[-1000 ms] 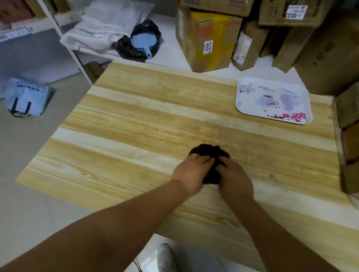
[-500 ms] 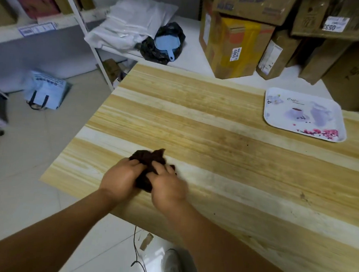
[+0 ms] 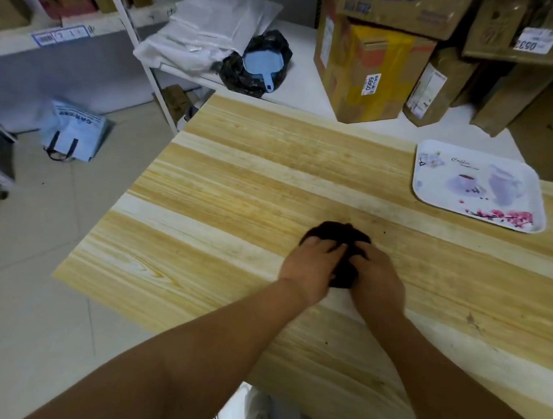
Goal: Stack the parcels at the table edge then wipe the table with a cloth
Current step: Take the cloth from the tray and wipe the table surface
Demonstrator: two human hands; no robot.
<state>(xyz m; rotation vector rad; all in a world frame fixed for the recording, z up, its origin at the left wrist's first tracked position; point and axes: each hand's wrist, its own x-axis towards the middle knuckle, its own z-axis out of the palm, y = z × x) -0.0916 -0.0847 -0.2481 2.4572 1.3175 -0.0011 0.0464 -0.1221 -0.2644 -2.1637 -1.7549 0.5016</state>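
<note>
1. This is the wiping half of the job. The dark brown bunched-up cloth (image 3: pixel 338 242) sits around the middle of the pale striped wooden table (image 3: pixel 237 187), well in from every edge.
2. Both hands are pressed together on that cloth. The left hand (image 3: pixel 310 269) grips its left side with curled fingers, and the right hand (image 3: pixel 377 280) clamps down on the right side, knuckles almost touching the left.
3. No parcels visible on the tabletop itself, so I'd guess the stacking part is done. The brown and yellow cardboard boxes (image 3: pixel 368 69) sit past the far edge on a white surface.
4. Next move, I reckon: push the cloth across the unwiped strips, keeping pressure flat.
5. Watch out for the white rectangular tray with the coffee cup and pink flower print (image 3: pixel 477 186) at the far right. It'll need wiping around or lifting.
</note>
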